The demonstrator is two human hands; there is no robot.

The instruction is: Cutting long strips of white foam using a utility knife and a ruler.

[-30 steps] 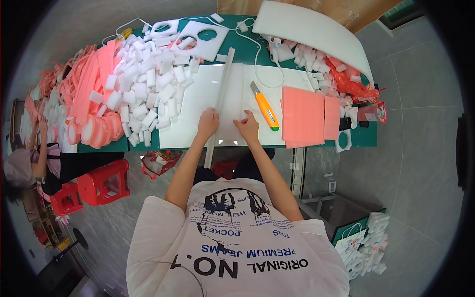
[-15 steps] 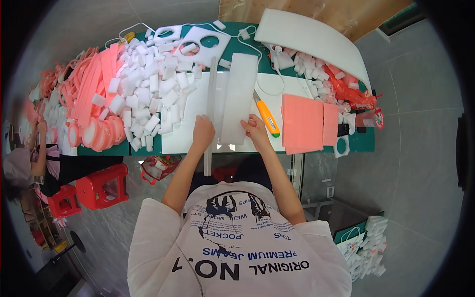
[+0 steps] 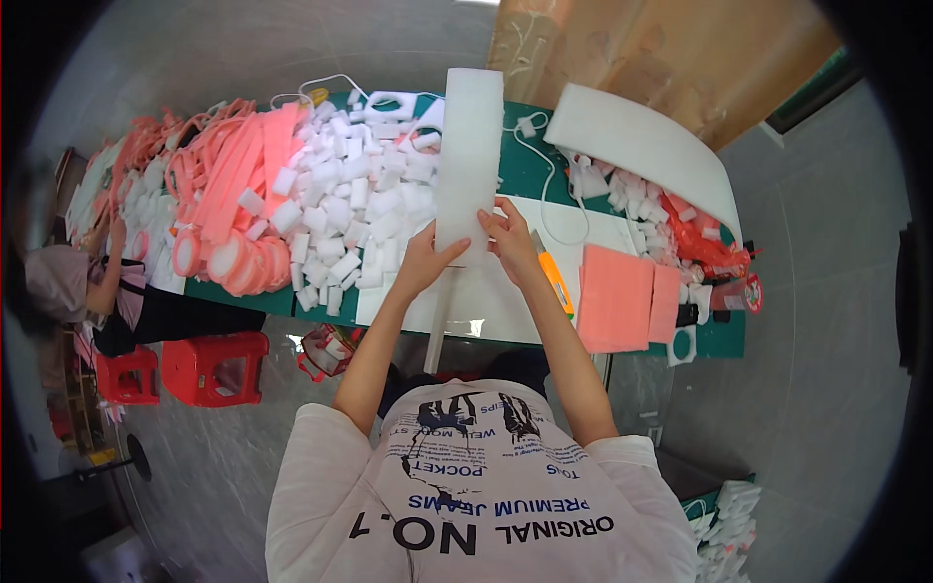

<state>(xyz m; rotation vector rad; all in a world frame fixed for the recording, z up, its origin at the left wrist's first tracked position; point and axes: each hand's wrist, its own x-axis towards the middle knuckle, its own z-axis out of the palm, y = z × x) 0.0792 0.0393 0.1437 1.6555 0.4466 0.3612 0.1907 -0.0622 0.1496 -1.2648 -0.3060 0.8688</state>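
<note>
A long white foam strip (image 3: 468, 155) is raised over the table between my two hands. My left hand (image 3: 430, 260) closes on its lower left edge, with the thumb across the front. On its lower right edge, my right hand (image 3: 507, 243) grips the foam, fingers bent. Beneath them lies a long translucent straightedge (image 3: 437, 330), its near end jutting past the table edge; the foam and my hands hide its upper part. A utility knife (image 3: 556, 282) with an orange and green handle rests on the white board (image 3: 486, 306), just right of my right forearm.
Left of the board are heaped small white foam blocks (image 3: 330, 209) and pink foam strips (image 3: 238, 185). Pink foam sheets (image 3: 614, 301) lie at right, behind them a curved white foam sheet (image 3: 651, 155). Red stools (image 3: 216, 367) stand at left near another person (image 3: 73, 282).
The foam strip has been lifted off the board. My left hand has left the straightedge and now holds the foam together with my right hand. The whole view has shifted.
</note>
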